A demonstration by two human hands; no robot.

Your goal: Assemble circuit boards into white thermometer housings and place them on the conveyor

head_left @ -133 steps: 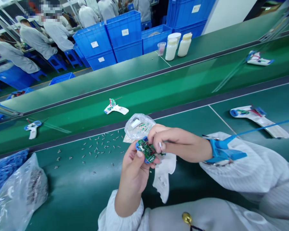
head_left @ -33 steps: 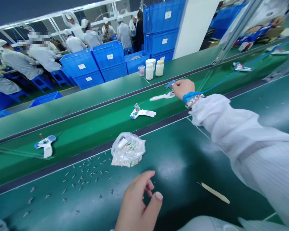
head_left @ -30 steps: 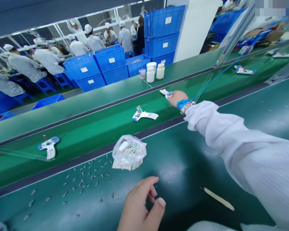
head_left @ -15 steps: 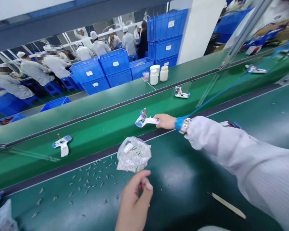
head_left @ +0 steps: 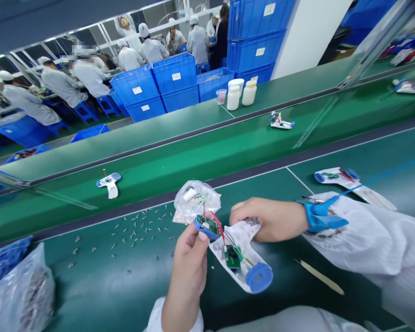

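Back from the conveyor came the reaching arm. The right hand (head_left: 268, 219), stretched out over the belt a moment earlier, now sat low over the bench, and the white plastic casing (head_left: 242, 280) it had touched out there lay between both hands, gone from the belt. Its fingers were curled over the casing's upper end, gripping it. The left hand (head_left: 188, 263) was closed as well, its thumb and fingers pinching a small green circuit board (head_left: 207, 226) with a blue rim, and red wires (head_left: 218, 226) ran from that board down toward the casing. A second green board (head_left: 232, 258) lay in the open casing, not far from its round blue cap (head_left: 259, 278).

Just behind the hands sat a clear plastic bag (head_left: 196, 201) of small parts, with little metal pieces (head_left: 124, 230) scattered across the dark green bench mat (head_left: 280, 295) to its left. On the right lay a pale pointed stick (head_left: 320, 276) and another white casing (head_left: 346, 177), while a blue wrist strap (head_left: 323, 216) circled the right wrist. Farther off, the bright green belt (head_left: 193, 157) carried two more white casings (head_left: 109, 183), and beyond it stood white jars (head_left: 240, 94), stacked blue crates (head_left: 174, 87) and people in white coats (head_left: 152, 50) at work.
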